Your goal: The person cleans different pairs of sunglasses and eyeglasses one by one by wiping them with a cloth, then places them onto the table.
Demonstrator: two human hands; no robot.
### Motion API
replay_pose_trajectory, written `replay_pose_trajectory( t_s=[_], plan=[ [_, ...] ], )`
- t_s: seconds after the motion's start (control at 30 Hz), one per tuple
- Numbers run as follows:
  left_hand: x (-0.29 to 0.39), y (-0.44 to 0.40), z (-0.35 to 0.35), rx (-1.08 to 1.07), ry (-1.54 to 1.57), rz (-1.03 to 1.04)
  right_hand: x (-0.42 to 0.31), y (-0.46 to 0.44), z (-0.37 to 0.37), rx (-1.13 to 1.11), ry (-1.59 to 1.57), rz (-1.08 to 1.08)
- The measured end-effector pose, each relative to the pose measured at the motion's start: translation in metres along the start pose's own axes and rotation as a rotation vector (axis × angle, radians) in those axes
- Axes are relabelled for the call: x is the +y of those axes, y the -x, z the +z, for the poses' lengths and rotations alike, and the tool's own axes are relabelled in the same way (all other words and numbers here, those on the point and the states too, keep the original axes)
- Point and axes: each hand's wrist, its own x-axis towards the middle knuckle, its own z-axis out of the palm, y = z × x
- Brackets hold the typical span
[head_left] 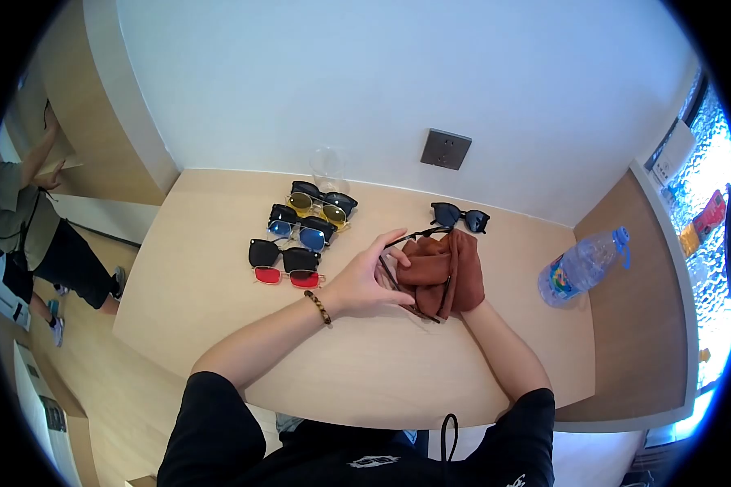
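My left hand (pixel 374 280) is closed around one side of a pair of black-framed glasses (pixel 421 234), its thumb and fingers on the frame. A crumpled brown cloth (pixel 464 272) is bunched against the glasses and covers much of them. Beneath that cloth is my right hand (pixel 471 310), holding it against the glasses; its fingers are hidden. Just beyond the cloth lies a pair of dark sunglasses (pixel 460 217). Left of my hands several more lie in a column, among them black sunglasses (pixel 283 256), red-lensed glasses (pixel 304 279), blue-lensed glasses (pixel 310 238) and yellow-tinted glasses (pixel 333 213).
A large plastic bottle (pixel 578 269) with a blue cap stands at the right, by the wooden side panel (pixel 638 316). Behind the glasses column is a clear cup (pixel 326 168). The wall has a dark socket (pixel 446 149). Another person (pixel 57 243) stands at the far left.
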Motion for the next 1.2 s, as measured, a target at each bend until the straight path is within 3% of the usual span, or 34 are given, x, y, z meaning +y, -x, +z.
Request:
replay_pose_trajectory(
  t_s=[0.1,0.33,0.57,0.73,0.83,0.9,1.03,1.1,1.13,1.2],
  plan=[
    [0.010,0.001,0.000,-0.058,-0.114,0.001,-0.002,0.000,-0.007,-0.114,0.112,-0.024],
    [0.001,-0.004,-0.003,0.153,0.029,-0.056,0.019,-0.005,-0.021,-0.191,0.350,-0.136],
    [-0.007,-0.008,-0.013,0.209,0.368,-0.151,-0.013,0.001,0.001,-0.140,-0.160,0.194],
    [0.000,-0.005,-0.007,0.188,0.216,-0.104,-0.059,0.013,0.031,-0.357,-0.482,0.463],
    [-0.001,-0.004,-0.007,0.196,0.150,-0.101,-0.060,0.013,0.035,-0.391,-0.541,0.507],
    [0.001,-0.004,-0.009,0.191,0.164,-0.113,-0.050,0.011,0.030,-0.240,-0.222,0.307],
    [0.003,-0.002,-0.006,0.124,0.104,-0.110,-0.058,0.016,0.038,-0.219,0.076,0.399],
    [0.001,-0.002,-0.002,0.089,0.090,-0.088,-0.041,0.011,0.043,-0.420,0.570,-0.121],
    [-0.002,-0.002,0.000,0.092,0.125,-0.069,-0.045,0.012,0.049,-0.420,0.570,-0.122],
    [-0.007,-0.005,0.001,0.095,0.160,-0.048,-0.058,0.021,0.056,-0.266,0.134,0.290]
  ],
)
